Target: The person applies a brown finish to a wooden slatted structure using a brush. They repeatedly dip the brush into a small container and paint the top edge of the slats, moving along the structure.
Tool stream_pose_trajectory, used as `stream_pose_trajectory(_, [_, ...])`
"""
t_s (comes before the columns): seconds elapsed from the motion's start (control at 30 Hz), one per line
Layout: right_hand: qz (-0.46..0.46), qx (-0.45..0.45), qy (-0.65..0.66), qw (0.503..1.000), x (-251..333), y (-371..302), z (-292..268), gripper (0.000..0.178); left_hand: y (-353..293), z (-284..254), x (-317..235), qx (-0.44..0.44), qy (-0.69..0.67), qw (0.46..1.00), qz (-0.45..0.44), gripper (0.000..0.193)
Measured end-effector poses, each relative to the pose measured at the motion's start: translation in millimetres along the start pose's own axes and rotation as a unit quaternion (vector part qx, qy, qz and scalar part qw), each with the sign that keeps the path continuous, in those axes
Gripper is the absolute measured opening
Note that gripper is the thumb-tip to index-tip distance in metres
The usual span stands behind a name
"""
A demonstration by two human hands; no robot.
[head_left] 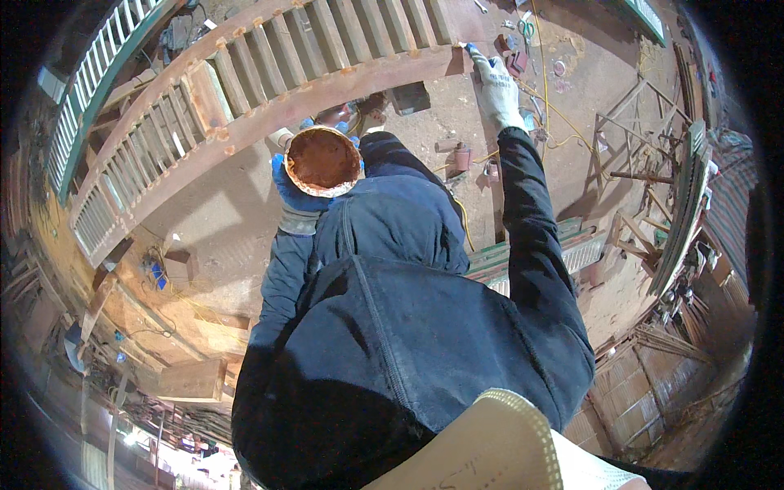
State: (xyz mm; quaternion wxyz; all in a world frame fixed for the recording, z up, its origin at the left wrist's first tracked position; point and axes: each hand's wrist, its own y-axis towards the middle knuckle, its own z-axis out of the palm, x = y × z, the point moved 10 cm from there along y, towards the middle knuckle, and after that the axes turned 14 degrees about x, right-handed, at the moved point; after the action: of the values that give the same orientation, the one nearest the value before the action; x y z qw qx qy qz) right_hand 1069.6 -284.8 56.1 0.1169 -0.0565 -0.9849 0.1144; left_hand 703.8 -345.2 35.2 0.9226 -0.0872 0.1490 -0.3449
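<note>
My left hand (296, 196), in a blue and grey glove, grips a round tub (357, 184) from below its left side. Reddish-brown paste (322, 157) fills the tub, which sits close in front of my body. My right arm is stretched far forward. At its end my right hand (497, 88), in a white glove with blue fingertips, is closed at the right end of a curved wooden slatted frame (327, 96). Whatever its fingers hold is too small to make out. Pale orange-brown patches dot the frame's joints.
A green-edged slatted panel (82, 114) stands at the far left. On the floor lie a reddish power tool or can (462, 157), a yellow cable (545, 82) and green-handled scissors (526, 30). Wooden trestles (645, 110) stand at right, and a wooden box (192, 380) at lower left.
</note>
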Motion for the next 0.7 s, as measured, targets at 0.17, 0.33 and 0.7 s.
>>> stream_pose_trajectory(0.17, [0.003, 0.036, -0.039, 0.999, -1, -4, 17, 0.042, 3, 37, 6, 0.117, -0.17, 0.978, 0.007, 0.083])
stream_pose_trajectory(0.33, [0.011, -0.005, 0.014, 1.0, -5, -4, -9, 0.045, 2, 34, 5, 0.122, -0.187, 0.975, 0.013, 0.084])
stream_pose_trajectory(0.7, [0.039, -0.023, 0.022, 0.999, -28, -3, -5, 0.045, -12, -12, -6, -0.059, -0.026, 0.997, 0.03, 0.084])
